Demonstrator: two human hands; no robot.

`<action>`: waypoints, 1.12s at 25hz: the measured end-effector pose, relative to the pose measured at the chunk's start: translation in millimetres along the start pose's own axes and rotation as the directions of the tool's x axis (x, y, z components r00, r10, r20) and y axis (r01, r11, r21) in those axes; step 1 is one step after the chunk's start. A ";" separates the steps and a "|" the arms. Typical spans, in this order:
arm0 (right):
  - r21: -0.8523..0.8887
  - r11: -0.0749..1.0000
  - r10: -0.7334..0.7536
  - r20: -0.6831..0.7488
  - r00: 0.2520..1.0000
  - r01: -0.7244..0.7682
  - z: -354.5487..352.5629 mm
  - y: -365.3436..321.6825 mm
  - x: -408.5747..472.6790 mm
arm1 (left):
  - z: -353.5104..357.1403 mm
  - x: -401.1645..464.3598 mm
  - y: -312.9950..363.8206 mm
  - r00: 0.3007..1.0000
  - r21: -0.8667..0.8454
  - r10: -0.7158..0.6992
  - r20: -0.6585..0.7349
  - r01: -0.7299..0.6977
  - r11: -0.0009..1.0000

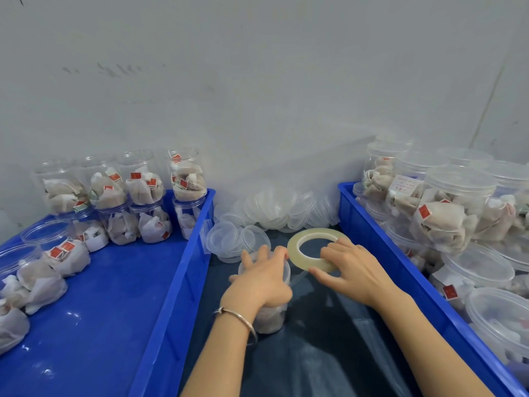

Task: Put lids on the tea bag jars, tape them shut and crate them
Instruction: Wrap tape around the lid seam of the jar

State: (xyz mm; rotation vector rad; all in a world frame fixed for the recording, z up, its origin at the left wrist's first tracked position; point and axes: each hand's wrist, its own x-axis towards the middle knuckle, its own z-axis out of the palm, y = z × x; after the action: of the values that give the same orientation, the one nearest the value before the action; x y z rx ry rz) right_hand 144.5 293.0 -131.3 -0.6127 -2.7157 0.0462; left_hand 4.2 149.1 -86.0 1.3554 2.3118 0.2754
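Blue plastic crates flank a dark work surface [329, 339], seen from above by a camera on the person's head. Between the crates, the person's two bare hands work on one clear jar [270, 319] packed with tea bags, which stands upright on the dark surface.

The left hand [262, 277] lies over the top of the jar, palm down, fingers spread and curled around its lid [286, 270], gripping it. A thin silver bangle [239, 319] circles the left wrist.

The right hand [350, 267] holds a roll of clear tape [307, 253] just beside the jar's lid, thumb under the roll and fingers over its near edge. A strip of tape runs from the roll to the side of the jar just under the lid.

Behind the hands, a heap of loose clear lids [274, 209] lies against the grey wall [257, 81], with a few more lids stacked nearer the left hand.

The left crate [177, 276] holds open jars of tea bags, none with lids, stacked two high at its far end and lying along its left side; much of its blue floor is bare.

The right crate [400, 267] is piled with lidded jars of tea bags, some upright and some on their sides.
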 end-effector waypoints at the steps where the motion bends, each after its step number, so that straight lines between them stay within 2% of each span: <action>1: -0.010 1.000 0.017 -0.024 1.000 -0.017 0.6 -2.7 2.1 | 7.2 0.3 6.7 0.999 0.000 -0.019 -0.038 0.019 1.000; 3: -0.014 0.999 0.052 -0.053 0.997 -0.053 2.7 -6.6 4.4 | 22.3 0.8 13.0 0.981 0.012 -0.048 -0.187 0.051 0.999; 6: -0.030 0.995 0.091 -0.058 0.994 -0.093 10.3 -11.2 5.9 | 37.9 5.1 5.0 0.900 0.066 -0.020 -0.435 0.055 0.996; 13: 0.004 0.983 0.184 -0.127 0.975 -0.185 16.8 -23.8 2.9 | 52.9 9.5 2.0 0.770 0.076 0.013 -0.638 0.047 0.996; 16: 0.024 0.975 0.221 -0.159 0.962 -0.220 17.0 -30.8 -2.0 | 54.4 13.4 2.8 0.757 0.073 0.006 -0.654 0.055 0.996; 22: -0.003 0.974 0.213 -0.330 0.920 -0.227 12.3 -45.0 -8.7 | 46.6 22.9 -1.5 0.787 0.061 0.031 -0.616 0.009 0.998; 28: -0.037 0.961 0.235 -0.409 0.882 -0.274 9.7 -57.3 -9.1 | 37.7 30.6 -3.1 0.819 0.047 0.069 -0.570 -0.051 0.998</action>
State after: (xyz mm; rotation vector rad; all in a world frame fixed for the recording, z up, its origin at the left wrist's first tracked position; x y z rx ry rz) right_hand 125.3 237.7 -137.3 -0.8972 -2.2357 -0.1295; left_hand 6.5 172.0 -128.8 1.5171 2.7585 0.7671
